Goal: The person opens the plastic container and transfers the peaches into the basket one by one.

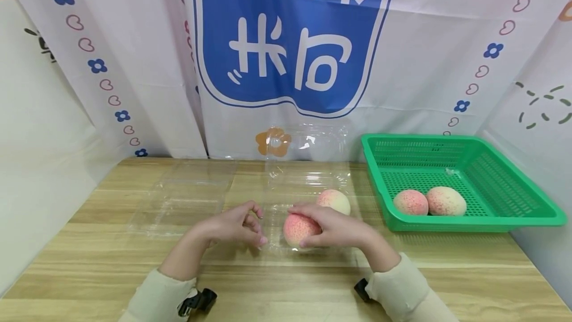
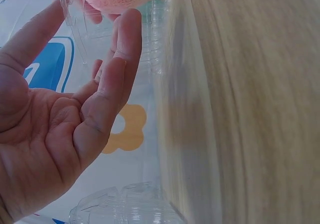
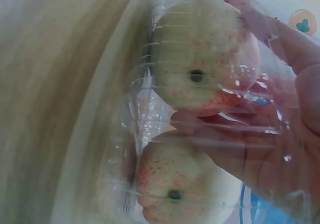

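Observation:
A clear plastic clamshell box (image 1: 274, 212) lies with its lid (image 1: 308, 163) raised at the back. My right hand (image 1: 339, 228) grips a pink peach (image 1: 295, 230) inside the box's front left part, thumb and fingers around it. Behind that hand a paler peach (image 1: 335, 200) sits in the same box. In the right wrist view both the gripped peach (image 3: 200, 54) and the second peach (image 3: 185, 179) show through the clear wall. My left hand (image 1: 232, 225) is at the box's left edge, fingers loosely bent, thumb tip right at the rim, palm holding nothing.
To the right stands a green basket (image 1: 473, 223) holding two peaches, a pinker peach (image 1: 408, 202) and a paler peach (image 1: 447, 201). Another clear clamshell box (image 1: 183, 207) lies opened on the left of the wooden table (image 1: 103, 252). A printed curtain (image 1: 147, 63) hangs behind.

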The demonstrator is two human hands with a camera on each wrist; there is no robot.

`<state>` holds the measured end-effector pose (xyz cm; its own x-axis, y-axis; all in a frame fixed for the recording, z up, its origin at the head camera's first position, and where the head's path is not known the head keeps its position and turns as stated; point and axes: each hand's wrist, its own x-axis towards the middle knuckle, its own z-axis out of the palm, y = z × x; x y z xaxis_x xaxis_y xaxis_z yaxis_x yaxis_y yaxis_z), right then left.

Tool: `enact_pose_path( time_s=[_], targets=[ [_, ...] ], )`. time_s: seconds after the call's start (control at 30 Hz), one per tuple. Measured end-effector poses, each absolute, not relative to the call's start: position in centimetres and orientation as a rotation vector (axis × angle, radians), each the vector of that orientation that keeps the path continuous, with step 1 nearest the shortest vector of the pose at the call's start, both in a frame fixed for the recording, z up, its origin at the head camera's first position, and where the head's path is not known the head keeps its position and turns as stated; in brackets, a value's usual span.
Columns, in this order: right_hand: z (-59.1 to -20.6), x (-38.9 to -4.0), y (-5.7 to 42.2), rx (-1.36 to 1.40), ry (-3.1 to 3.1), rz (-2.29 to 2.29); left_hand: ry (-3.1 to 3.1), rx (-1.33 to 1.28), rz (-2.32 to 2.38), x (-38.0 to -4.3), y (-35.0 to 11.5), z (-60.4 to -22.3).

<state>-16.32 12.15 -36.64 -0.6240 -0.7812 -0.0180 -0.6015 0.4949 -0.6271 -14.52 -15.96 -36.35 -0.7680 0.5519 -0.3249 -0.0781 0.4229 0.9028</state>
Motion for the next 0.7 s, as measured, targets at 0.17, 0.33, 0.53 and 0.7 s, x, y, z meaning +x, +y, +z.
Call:
enact_pose_path(
  time_s=[0.17,0.33,0.53,0.7],
  targets=[
    [-36.83,-16.25,11.99,-1.145,2.451,-0.865,2.087,0.399,1.361,-14.55,-15.93,-36.44],
    [-37.09,-16.23,11.84,-1.133,2.47,-0.89,2.092,0.407,1.359,-14.57,-15.92,-36.47],
    [-37.37,-16.31,11.7,-1.138,2.476,-0.906,2.085,0.418,1.365,-14.57,-15.96,-36.49],
    [-37.23,-16.28,11.64,-1.159,2.499,-0.898,2.081,0.418,1.367,-14.58,-15.94,-36.47]
  ],
)
